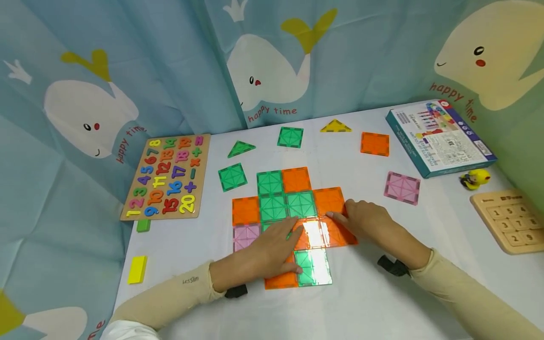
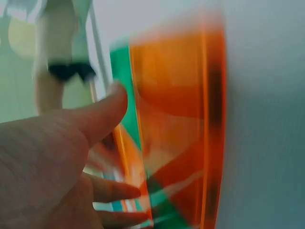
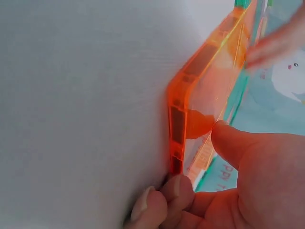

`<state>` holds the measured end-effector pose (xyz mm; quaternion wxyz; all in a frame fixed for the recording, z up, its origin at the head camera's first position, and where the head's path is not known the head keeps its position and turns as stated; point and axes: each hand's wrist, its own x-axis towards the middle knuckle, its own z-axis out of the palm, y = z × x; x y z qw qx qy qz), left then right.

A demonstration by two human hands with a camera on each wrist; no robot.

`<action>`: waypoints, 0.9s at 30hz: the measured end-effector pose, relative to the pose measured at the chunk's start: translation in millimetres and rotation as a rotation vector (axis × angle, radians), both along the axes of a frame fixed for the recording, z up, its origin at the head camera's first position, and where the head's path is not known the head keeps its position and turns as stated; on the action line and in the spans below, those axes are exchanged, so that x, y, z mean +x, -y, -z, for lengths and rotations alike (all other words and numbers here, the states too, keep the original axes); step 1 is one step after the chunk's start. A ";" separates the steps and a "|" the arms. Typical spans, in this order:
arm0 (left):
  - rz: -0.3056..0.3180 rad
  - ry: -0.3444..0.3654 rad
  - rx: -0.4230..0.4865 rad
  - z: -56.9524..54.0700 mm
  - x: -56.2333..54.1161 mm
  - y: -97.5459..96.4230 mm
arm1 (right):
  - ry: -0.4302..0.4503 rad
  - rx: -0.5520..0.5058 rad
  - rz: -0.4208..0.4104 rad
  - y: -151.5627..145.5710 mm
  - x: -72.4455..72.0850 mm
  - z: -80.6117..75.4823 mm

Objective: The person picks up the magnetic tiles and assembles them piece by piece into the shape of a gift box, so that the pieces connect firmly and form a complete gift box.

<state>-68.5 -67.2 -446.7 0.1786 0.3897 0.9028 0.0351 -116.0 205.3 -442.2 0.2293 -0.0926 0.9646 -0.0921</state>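
Pinching the right edge of an orange magnetic tile [image 1: 337, 231], the right hand [image 1: 369, 222] has its thumb on the tile's face and its fingertips [image 3: 152, 205] tucked under the edge at the table [image 1: 425, 283]. The tile lies flat in the tile mosaic [image 1: 284, 208], just left of those fingers. The left hand [image 1: 272, 248] rests palm down, fingers straight, on the adjoining tiles, thumb against an orange one.

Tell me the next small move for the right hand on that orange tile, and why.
Probably ease the orange tile down flat and flush with its neighbours. The right hand pinches its outer edge, thumb on the face and fingertips under the corner, so it seems slightly lifted off the table, while the left hand lies flat on the adjoining tiles.
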 end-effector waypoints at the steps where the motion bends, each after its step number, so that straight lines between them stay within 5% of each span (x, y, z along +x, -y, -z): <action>1: 0.010 -0.003 -0.012 -0.2 8.6 -1.8 | 0.005 -0.003 0.002 -0.5 -0.8 -0.5; 7: 0.025 -0.047 -0.071 2.3 26.8 -6.9 | 0.076 -0.047 -0.001 -4.8 -8.8 -1.4; 27: 0.044 0.012 -0.036 2.0 26.2 -5.1 | 0.122 -0.249 0.000 -18.9 -16.8 3.1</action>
